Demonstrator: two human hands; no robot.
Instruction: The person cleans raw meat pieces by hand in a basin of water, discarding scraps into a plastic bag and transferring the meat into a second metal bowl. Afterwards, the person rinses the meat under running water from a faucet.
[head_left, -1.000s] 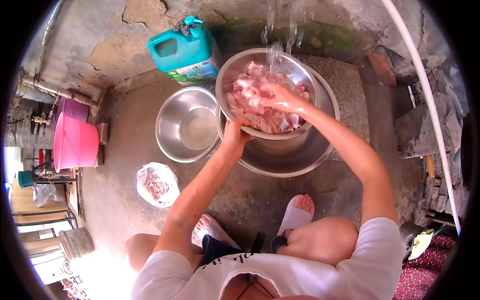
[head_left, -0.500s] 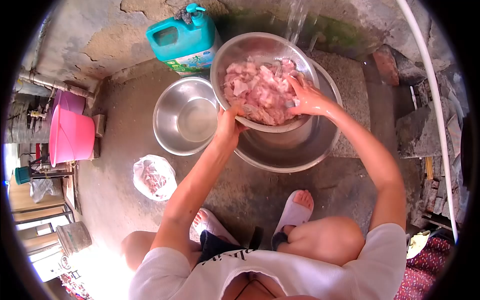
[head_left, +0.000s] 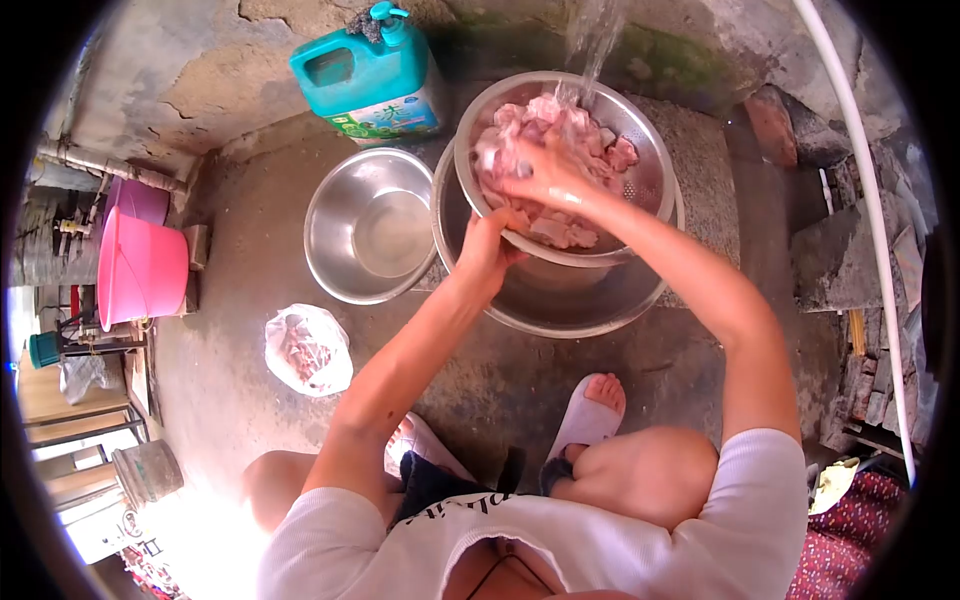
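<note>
My left hand (head_left: 487, 247) grips the near-left rim of a steel colander (head_left: 650, 190), thumb over the edge, fingers underneath. Pink chunks of raw meat (head_left: 565, 232) fill much of it. Among them lies my right hand (head_left: 548, 178), its fingers blurred and partly hidden by meat. Water (head_left: 592, 50) pours from above onto the far side of the meat. The colander is held tilted over a wider steel basin (head_left: 560, 310), whose far side it covers.
Left of the colander stands another steel basin (head_left: 335, 220). A turquoise detergent jug (head_left: 385, 85) is by the wall, and a white bag (head_left: 310, 350) with pale pieces lies on the floor. Pink bucket (head_left: 145, 265) at left; white hose (head_left: 860, 130) at right.
The colander has shifted right, under the water stream. My right hand has moved from the right side of the meat to its left part. My left hand keeps hold of the rim.
</note>
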